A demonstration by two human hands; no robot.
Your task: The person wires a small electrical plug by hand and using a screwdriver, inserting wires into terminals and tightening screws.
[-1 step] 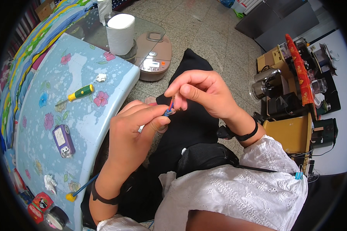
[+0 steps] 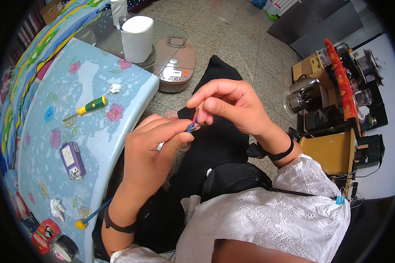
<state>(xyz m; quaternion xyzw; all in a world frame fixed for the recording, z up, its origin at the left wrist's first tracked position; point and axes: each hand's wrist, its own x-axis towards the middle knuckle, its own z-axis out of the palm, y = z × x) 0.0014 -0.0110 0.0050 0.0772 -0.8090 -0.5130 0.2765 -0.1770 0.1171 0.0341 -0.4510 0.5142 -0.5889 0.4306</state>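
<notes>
My left hand (image 2: pixel 156 147) pinches the blue outer sheath of an electrical cable (image 2: pixel 190 128) between thumb and forefinger, above my lap. From the sheath a red wire (image 2: pixel 195 118) and a thin blue wire stick up, with bare copper-coloured strands at the tip. My right hand (image 2: pixel 232 105) hovers right beside those strands, thumb and forefinger slightly apart and the other fingers curled behind; whether a fingertip touches the strands I cannot tell. On the table to the left lies a green and yellow screwdriver (image 2: pixel 92 106), near a small white piece (image 2: pixel 115 88).
The flower-patterned table (image 2: pixel 85 131) also carries a purple and white device (image 2: pixel 72 161), crumpled tissue (image 2: pixel 57 209) and a tape roll (image 2: pixel 64 249). A paper roll (image 2: pixel 137 39) and rice cooker (image 2: pixel 175 65) stand beyond. Shelves with metal kettles (image 2: pixel 300 94) are at right.
Almost nothing differs; my right forefinger and thumb have shifted very slightly to the left beside the wire ends. My left hand keeps its pinch.
</notes>
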